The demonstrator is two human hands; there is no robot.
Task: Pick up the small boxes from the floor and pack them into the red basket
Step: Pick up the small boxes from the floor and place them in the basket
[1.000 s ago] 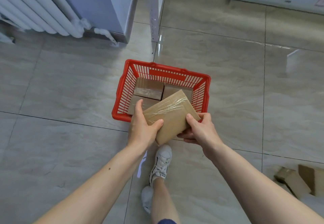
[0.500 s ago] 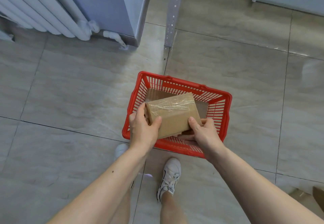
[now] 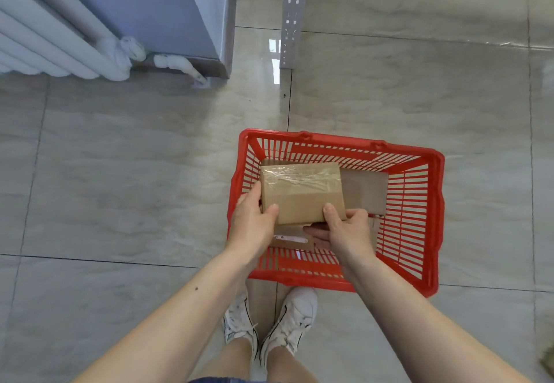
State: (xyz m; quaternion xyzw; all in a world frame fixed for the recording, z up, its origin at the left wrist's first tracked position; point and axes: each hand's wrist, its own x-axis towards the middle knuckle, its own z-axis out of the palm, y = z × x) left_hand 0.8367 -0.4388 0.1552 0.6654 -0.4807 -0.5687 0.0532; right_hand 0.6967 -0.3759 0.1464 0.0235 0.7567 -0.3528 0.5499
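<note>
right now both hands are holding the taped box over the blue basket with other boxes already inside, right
Not quite: the basket is red, not blue, as the head view shows. The rest stands: the left hand and right hand hold the taped box over it, with other boxes already inside.

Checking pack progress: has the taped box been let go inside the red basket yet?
No, the left hand and right hand both grip the taped box over the red basket.
</note>
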